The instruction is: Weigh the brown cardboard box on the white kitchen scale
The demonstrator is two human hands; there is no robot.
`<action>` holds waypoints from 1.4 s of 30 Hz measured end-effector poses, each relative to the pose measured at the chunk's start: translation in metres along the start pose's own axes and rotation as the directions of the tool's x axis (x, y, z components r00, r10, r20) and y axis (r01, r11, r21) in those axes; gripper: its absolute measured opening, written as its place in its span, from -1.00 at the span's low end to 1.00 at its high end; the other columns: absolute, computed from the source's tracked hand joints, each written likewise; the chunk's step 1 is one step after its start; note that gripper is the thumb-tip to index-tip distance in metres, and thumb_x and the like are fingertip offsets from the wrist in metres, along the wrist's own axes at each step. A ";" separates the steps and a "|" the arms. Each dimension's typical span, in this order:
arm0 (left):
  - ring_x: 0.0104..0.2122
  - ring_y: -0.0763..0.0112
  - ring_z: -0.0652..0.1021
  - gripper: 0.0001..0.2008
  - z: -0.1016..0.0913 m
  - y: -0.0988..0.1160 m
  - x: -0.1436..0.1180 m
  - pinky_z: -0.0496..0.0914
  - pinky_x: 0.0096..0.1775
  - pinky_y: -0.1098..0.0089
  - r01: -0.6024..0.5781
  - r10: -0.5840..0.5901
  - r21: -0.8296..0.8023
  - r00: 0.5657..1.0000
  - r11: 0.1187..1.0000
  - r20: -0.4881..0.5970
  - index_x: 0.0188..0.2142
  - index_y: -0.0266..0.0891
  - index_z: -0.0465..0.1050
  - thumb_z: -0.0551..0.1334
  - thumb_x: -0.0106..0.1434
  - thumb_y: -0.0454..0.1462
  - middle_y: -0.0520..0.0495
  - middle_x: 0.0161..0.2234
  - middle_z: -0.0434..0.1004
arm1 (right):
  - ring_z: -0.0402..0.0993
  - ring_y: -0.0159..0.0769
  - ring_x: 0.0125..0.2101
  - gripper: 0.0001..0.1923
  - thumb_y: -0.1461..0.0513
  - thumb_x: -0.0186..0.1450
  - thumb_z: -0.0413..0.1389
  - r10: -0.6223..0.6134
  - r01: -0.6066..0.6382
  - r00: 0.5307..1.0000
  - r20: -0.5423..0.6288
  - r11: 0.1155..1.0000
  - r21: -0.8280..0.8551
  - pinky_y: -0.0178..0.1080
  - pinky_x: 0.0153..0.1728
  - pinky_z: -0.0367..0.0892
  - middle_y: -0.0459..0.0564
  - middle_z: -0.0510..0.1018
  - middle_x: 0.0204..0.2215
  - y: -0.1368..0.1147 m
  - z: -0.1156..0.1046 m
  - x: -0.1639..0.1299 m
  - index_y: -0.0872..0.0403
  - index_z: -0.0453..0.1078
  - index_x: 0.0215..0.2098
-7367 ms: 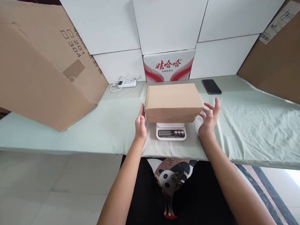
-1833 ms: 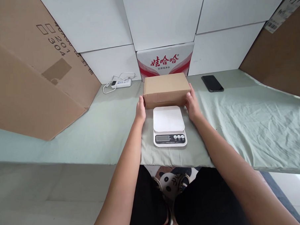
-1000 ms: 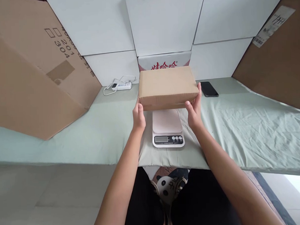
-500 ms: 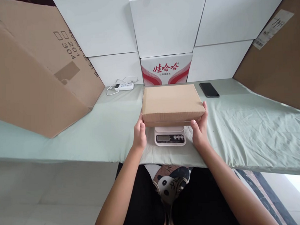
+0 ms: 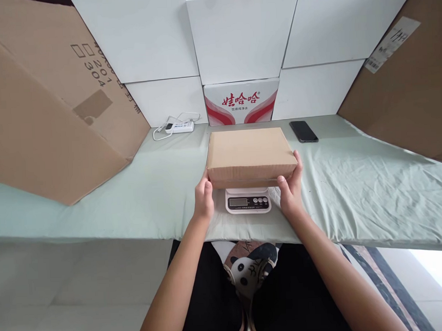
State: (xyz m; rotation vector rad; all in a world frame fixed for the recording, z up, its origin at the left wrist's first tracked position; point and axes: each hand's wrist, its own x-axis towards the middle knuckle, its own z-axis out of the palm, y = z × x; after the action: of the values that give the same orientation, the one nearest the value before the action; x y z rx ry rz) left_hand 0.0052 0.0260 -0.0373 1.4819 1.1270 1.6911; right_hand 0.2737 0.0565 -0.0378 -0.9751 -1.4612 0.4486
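A closed brown cardboard box (image 5: 250, 152) is over a white digital kitchen scale (image 5: 248, 202), hiding the scale's rear part. My left hand (image 5: 204, 198) grips the box's left end, thumb at the near lower corner. At the opposite end, my right hand (image 5: 292, 184) holds the right side with its thumb on the front face. The scale's dark display and several round buttons stay visible in front of the box. Whether the box rests on the scale or hovers just above it, I cannot tell.
Large cardboard panels flank the cloth-covered table (image 5: 164, 197), one at left (image 5: 50, 119) and one at right (image 5: 411, 89). White boxes form a wall behind, with a red-printed carton (image 5: 242, 102) low down. A phone (image 5: 303, 131) and a white power strip (image 5: 181, 127) lie at the back.
The whole view has shifted slightly, so most things appear a little further left. Both hands keep hold of the box, whose back edge sits slightly lower in the picture.
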 end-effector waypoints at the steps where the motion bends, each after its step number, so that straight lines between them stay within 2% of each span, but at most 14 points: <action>1: 0.41 -0.16 0.55 -0.15 0.000 0.000 0.000 0.46 0.38 -0.04 -0.003 0.003 0.002 1.000 1.000 -0.002 0.33 -0.17 0.58 0.01 0.50 0.38 -0.35 0.29 0.68 | 0.11 0.25 0.61 -0.09 -0.24 0.45 0.15 -0.002 0.002 1.000 -0.004 1.000 -0.007 0.48 0.62 -0.04 0.12 0.17 0.61 0.000 0.000 0.000 -0.21 0.01 0.64; 12: 0.43 -0.12 0.54 -0.20 0.000 0.002 -0.001 0.45 0.39 -0.01 -0.020 0.020 -0.004 1.000 1.000 0.001 0.33 -0.14 0.58 0.01 0.53 0.34 -0.33 0.31 0.66 | 0.11 0.18 0.63 -0.11 -0.25 0.47 0.10 0.031 -0.031 0.999 -0.008 0.999 -0.006 0.42 0.61 0.04 0.10 0.18 0.62 -0.003 0.001 0.001 -0.22 0.00 0.63; 20: 0.36 -0.11 0.60 -0.21 0.001 0.005 0.000 0.52 0.31 0.00 -0.043 0.043 0.024 0.999 0.999 0.006 0.34 -0.12 0.57 0.01 0.53 0.34 -0.33 0.27 0.68 | 0.20 0.13 0.59 -0.12 -0.26 0.45 0.11 0.058 -0.058 0.997 -0.048 0.998 -0.004 0.39 0.59 0.17 0.10 0.26 0.60 -0.009 0.002 0.001 -0.22 0.06 0.62; 24: 0.32 -0.12 0.62 -0.21 0.002 0.005 0.000 0.54 0.28 -0.01 -0.056 0.056 0.022 0.998 0.998 -0.004 0.35 -0.13 0.55 0.02 0.53 0.34 -0.32 0.25 0.69 | 0.20 0.13 0.59 -0.13 -0.24 0.45 0.13 0.048 -0.048 0.997 -0.056 0.999 -0.001 0.40 0.59 0.14 0.10 0.24 0.61 -0.008 0.002 0.001 -0.21 0.09 0.62; 27: 0.38 -0.10 0.58 -0.22 0.001 0.003 -0.001 0.48 0.35 0.00 -0.059 0.059 0.011 0.998 0.998 -0.025 0.38 -0.11 0.53 0.03 0.53 0.33 -0.30 0.31 0.66 | 0.18 0.12 0.60 -0.12 -0.25 0.46 0.11 0.046 -0.046 0.998 -0.049 0.999 0.003 0.39 0.61 0.11 0.08 0.22 0.62 -0.006 0.002 0.001 -0.22 0.05 0.63; 31: 0.45 -0.09 0.51 -0.22 0.003 0.002 -0.003 0.38 0.44 0.02 -0.032 0.033 0.021 0.997 0.999 -0.076 0.41 -0.10 0.51 0.05 0.53 0.32 -0.27 0.37 0.61 | 0.16 0.15 0.61 -0.10 -0.28 0.44 0.08 0.038 -0.038 0.998 -0.054 0.999 0.002 0.41 0.60 0.12 0.08 0.21 0.62 -0.006 0.002 0.003 -0.22 0.04 0.63; 34: 0.40 -0.08 0.56 -0.18 0.005 0.003 -0.006 0.45 0.38 0.05 0.008 -0.004 0.044 0.995 0.999 -0.097 0.37 -0.11 0.54 0.00 0.52 0.36 -0.26 0.32 0.66 | 0.14 0.20 0.62 -0.10 -0.31 0.44 0.06 0.062 -0.062 0.997 -0.041 0.998 -0.003 0.43 0.58 0.16 0.10 0.27 0.59 -0.012 0.001 0.004 -0.21 0.08 0.62; 36: 0.35 -0.07 0.60 -0.18 0.007 0.005 -0.006 0.49 0.33 0.06 0.041 -0.035 0.058 0.994 0.998 -0.100 0.32 -0.10 0.59 -0.03 0.52 0.37 -0.25 0.26 0.70 | 0.09 0.21 0.64 -0.13 -0.30 0.45 0.06 0.077 -0.077 0.997 -0.020 0.997 0.010 0.43 0.61 0.11 0.08 0.30 0.58 -0.017 -0.001 0.004 -0.23 0.11 0.61; 39: 0.35 -0.10 0.60 -0.17 0.006 0.012 0.002 0.50 0.32 0.04 0.039 -0.033 0.057 0.995 0.998 -0.098 0.24 -0.11 0.63 -0.02 0.50 0.40 -0.25 0.20 0.73 | 0.01 0.22 0.67 -0.20 -0.27 0.49 0.06 0.025 -0.025 1.000 0.000 0.999 0.024 0.45 0.63 0.03 -0.01 0.24 0.60 -0.024 -0.004 0.012 -0.30 0.12 0.60; 42: 0.38 -0.14 0.58 -0.17 0.003 0.024 0.030 0.48 0.36 0.00 -0.009 0.011 0.017 0.995 1.000 -0.103 0.19 -0.12 0.64 0.08 0.42 0.44 -0.23 0.20 0.71 | 0.00 0.24 0.67 -0.19 -0.34 0.51 -0.03 -0.071 0.070 0.997 0.028 0.997 0.043 0.47 0.62 0.06 -0.10 0.14 0.64 -0.028 -0.007 0.041 -0.38 0.04 0.62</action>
State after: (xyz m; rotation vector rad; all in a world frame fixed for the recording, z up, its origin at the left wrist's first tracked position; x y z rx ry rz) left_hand 0.0042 0.0418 -0.0025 1.4265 1.1921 1.7872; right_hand 0.2770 0.0707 0.0097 -0.8840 -1.5023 0.4422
